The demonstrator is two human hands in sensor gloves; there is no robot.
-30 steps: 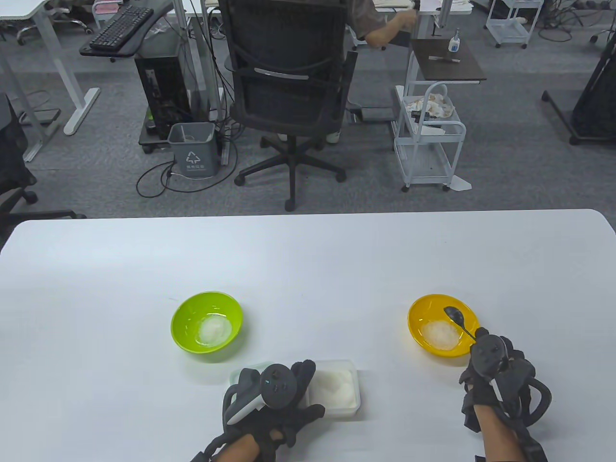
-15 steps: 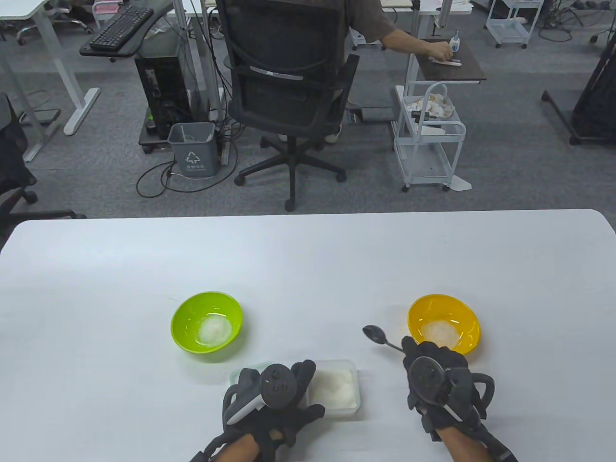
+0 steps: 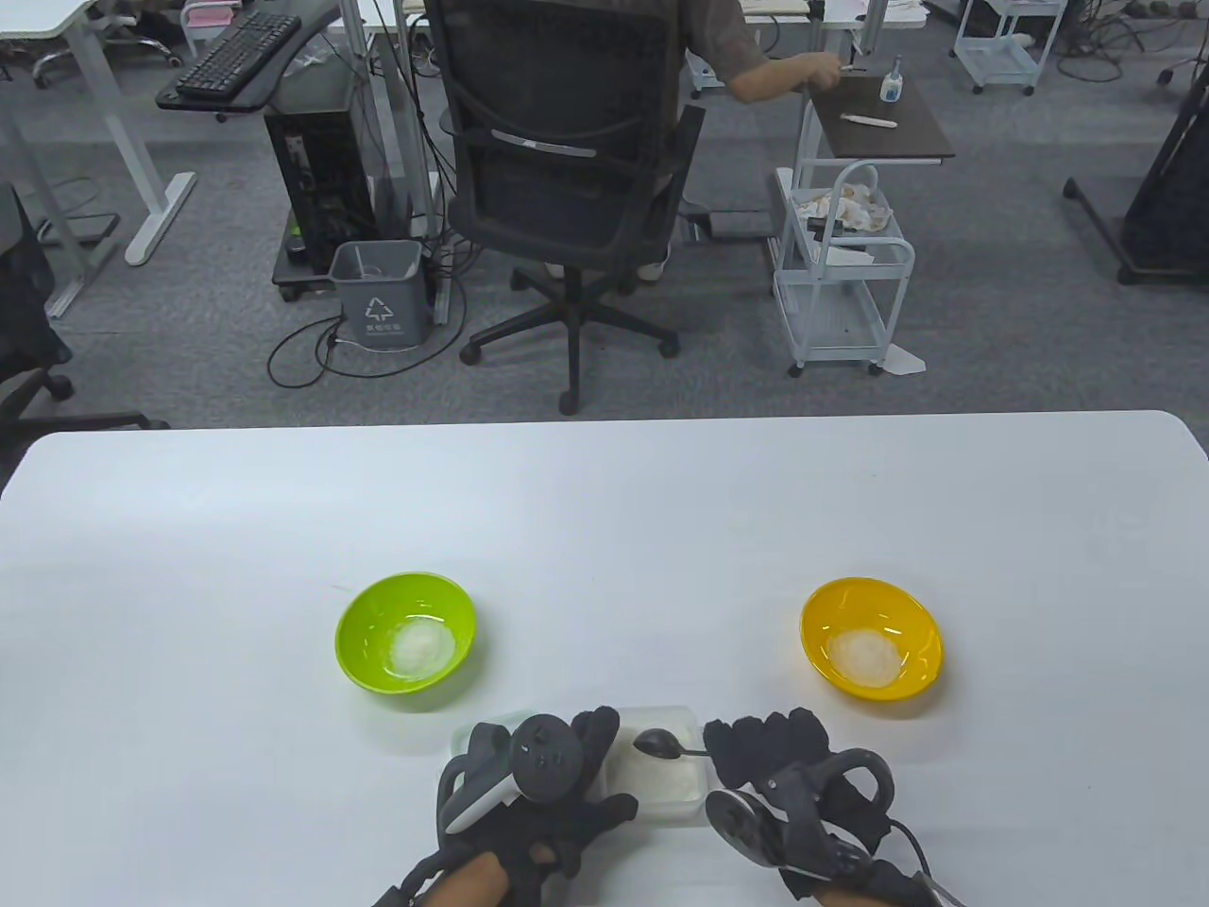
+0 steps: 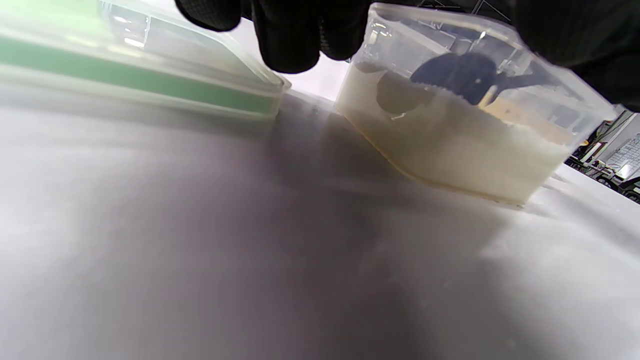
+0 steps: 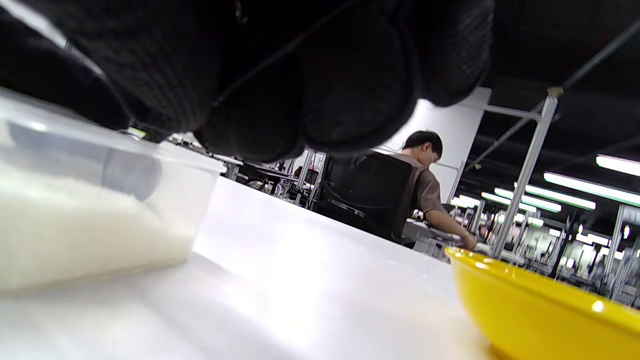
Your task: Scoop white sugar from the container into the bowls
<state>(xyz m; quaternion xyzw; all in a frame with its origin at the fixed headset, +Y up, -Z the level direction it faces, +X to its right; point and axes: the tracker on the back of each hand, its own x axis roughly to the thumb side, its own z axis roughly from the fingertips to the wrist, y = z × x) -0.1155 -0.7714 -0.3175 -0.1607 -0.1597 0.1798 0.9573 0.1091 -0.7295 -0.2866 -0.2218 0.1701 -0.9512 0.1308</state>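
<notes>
Table view: right hand (image 3: 784, 765) grips spoon (image 3: 661, 744), bowl over sugar container (image 3: 672, 767) at near centre; left hand (image 3: 538, 784) holds container's left side.
Left wrist view: spoon (image 4: 457, 75) touching sugar (image 4: 450, 145).
Right wrist view: yellow bowl (image 5: 540, 310) right of container (image 5: 95, 210).

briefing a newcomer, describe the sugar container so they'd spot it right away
On the white table, look at the near edge, between the two gloved hands. The sugar container is a clear, squarish plastic tub of white sugar with a dark spoon dipping in, unlike the round green bowl and yellow bowl.
</notes>
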